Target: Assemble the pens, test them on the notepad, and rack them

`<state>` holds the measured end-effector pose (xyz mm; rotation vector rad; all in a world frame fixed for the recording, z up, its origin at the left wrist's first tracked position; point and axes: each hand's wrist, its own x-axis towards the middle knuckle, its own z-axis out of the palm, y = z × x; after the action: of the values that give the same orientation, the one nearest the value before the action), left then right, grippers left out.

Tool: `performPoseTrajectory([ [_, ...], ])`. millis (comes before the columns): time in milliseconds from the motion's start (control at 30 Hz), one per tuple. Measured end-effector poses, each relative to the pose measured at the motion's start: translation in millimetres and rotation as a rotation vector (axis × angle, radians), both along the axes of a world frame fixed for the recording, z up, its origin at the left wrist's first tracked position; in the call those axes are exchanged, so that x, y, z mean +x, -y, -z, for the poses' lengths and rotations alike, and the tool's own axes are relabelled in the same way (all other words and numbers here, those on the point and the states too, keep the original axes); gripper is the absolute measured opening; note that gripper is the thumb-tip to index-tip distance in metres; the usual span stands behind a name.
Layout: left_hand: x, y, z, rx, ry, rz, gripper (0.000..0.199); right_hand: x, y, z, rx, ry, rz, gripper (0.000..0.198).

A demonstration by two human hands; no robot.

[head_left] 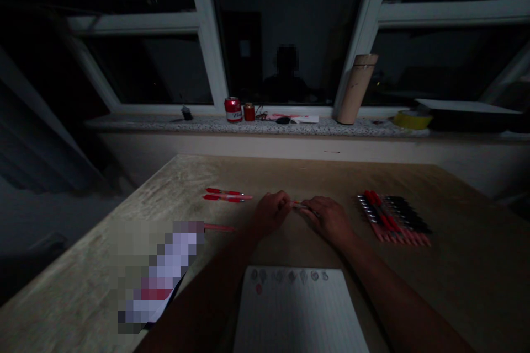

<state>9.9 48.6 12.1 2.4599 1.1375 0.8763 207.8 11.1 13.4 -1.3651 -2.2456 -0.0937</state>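
Note:
My left hand (271, 212) and my right hand (329, 218) meet above the middle of the table, both with fingers closed. Between them runs a thin pen (297, 205), reddish near the left fingers and paler near the right; its ends are mostly hidden. Left of my left hand lie two red pens (226, 198), side by side. A pinkish, slender stick-like piece (220, 228) rests nearer to me, beside the left forearm. To the right of my right hand, a row of black pens (408, 214) lies together, with red pens (381, 210) across it.
A lined notebook page (298, 309) with small drawings lies between my forearms. At left is a pixelated pale object (169, 270). Along the windowsill (165, 128) stand a red can (233, 110), a small red jar (249, 112), a tall beige flask (356, 89) and yellow tape (412, 119).

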Motion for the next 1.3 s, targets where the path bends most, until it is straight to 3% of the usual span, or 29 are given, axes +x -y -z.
performPoseTrajectory([
  [133, 2.6, 0.1, 2.2, 0.036, -0.047, -0.068, 0.036, -0.9, 1.1, -0.1, -0.011, 0.009, 0.026, 0.03],
  [267, 4.5, 0.4, 2.3, -0.032, -0.063, -0.111, 0.044, -1.0, 0.8, 1.1, -0.025, -0.009, 0.031, 0.03],
  [500, 0.6, 0.7, 5.1, -0.069, 0.034, -0.031, 0.032, -1.5, 3.1, -0.9, -0.029, -0.042, 0.031, 0.029],
  [767, 3.6, -0.3, 3.9, -0.102, 0.05, -0.057, 0.046, -5.5, 5.6, -6.1, -0.018, -0.064, -0.007, 0.033],
  [1033, 2.4, 3.6, 1.4, -0.121, 0.088, -0.018, 0.027, -3.8, 5.3, -5.8, -0.005, -0.074, 0.015, 0.032],
  [1300, 2.0, -2.3, 6.6, -0.125, 0.11, -0.084, 0.043, -5.0, 3.6, -3.4, 0.019, -0.092, 0.073, 0.028],
])
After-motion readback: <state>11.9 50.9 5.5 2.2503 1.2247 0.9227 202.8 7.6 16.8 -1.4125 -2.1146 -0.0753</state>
